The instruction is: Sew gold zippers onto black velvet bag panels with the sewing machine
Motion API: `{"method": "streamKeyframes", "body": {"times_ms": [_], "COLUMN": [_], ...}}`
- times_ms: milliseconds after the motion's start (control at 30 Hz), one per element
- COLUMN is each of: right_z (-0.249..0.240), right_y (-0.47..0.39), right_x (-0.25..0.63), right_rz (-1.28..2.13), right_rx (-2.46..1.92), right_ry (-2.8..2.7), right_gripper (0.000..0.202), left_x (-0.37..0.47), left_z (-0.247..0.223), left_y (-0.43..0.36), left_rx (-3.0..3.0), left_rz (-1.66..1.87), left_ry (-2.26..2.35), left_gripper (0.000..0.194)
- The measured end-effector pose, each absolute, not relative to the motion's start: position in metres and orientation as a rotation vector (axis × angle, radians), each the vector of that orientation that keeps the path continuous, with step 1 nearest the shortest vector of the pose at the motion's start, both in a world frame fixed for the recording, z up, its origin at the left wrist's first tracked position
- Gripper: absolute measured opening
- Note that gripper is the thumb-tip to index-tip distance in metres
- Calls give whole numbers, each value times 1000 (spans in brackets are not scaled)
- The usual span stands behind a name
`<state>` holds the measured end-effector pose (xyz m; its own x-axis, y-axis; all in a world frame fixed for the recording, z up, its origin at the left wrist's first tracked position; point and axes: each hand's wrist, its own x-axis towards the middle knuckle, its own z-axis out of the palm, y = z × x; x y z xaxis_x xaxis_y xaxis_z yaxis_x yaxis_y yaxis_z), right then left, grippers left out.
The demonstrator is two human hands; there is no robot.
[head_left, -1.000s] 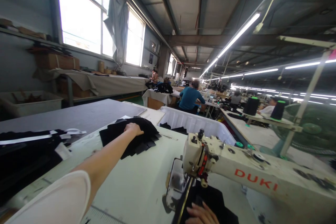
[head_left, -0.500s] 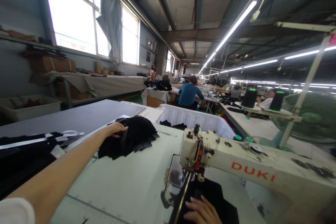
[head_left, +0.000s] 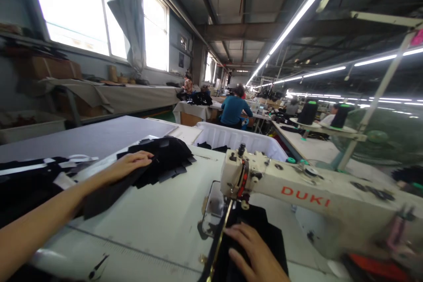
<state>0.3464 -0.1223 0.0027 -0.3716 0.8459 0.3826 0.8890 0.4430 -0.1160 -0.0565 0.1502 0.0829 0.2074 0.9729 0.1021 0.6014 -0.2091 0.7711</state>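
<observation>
My left hand [head_left: 134,161] is closed on a black fabric piece [head_left: 107,191] that hangs below it toward me, beside a fanned stack of black pieces [head_left: 168,158] on the pale machine table [head_left: 142,229]. My right hand [head_left: 251,251] lies with fingers apart on black fabric [head_left: 272,233] at the sewing machine [head_left: 280,180]. A gold-coloured strip [head_left: 218,246] runs along that fabric's left side, up to the needle area.
Behind the machine is a white plastic bin [head_left: 244,139] with dark pieces inside. More black fabric [head_left: 29,189] lies at the left. Pink-handled snips [head_left: 396,231] are at the right. A person in blue [head_left: 235,110] sits farther off.
My left hand has moved left and toward me, drawing a black piece off the stack. My right hand stays on the fabric by the needle. The view has shifted slightly.
</observation>
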Motion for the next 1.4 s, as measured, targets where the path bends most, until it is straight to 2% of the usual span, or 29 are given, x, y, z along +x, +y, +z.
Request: {"method": "streamKeyframes", "body": {"times_ms": [67, 167, 267, 433, 600, 633, 733, 800, 967, 1167, 1400], "right_z": [12, 17, 20, 28, 31, 30, 23, 15, -1, 5, 13], "right_y": [-129, -132, -137, -146, -141, -141, -141, -143, -145, -145, -130], "right_x": [330, 318, 318, 322, 323, 324, 326, 327, 332, 333, 342], "right_rz": [-29, 140, 267, 397, 391, 381, 343, 293, 199, 218, 263], "right_rx": [-1659, -1739, -1729, -1689, -1684, -1676, -1647, -1633, -1660, -1622, -1564], "right_ry": [-2193, -2221, -2268, -2313, -2333, -2336, -2326, -2304, -2285, -2307, -2312], "right_gripper": [41, 46, 46, 40, 32, 33, 37, 43, 60, 54, 44], "left_x": [-15, 36, 63, 80, 100, 103, 103, 99, 88, 93, 103], "left_z": [43, -14, -40, -13, 5, 1, -13, -20, -19, -13, -26], "left_y": [109, 40, -14, -54, -42, -37, -29, -29, -33, -22, -20], "left_rx": [1966, 1993, 2003, 2326, 2593, 2654, 2856, 2971, 3085, 3067, 3098], "left_rz": [652, 513, 484, 425, 596, 636, 686, 655, 573, 553, 522], "left_ry": [1279, 1111, 1049, 695, 633, 612, 502, 453, 445, 367, 452], "left_gripper": [31, 43, 39, 25, 17, 19, 54, 66, 70, 69, 70]}}
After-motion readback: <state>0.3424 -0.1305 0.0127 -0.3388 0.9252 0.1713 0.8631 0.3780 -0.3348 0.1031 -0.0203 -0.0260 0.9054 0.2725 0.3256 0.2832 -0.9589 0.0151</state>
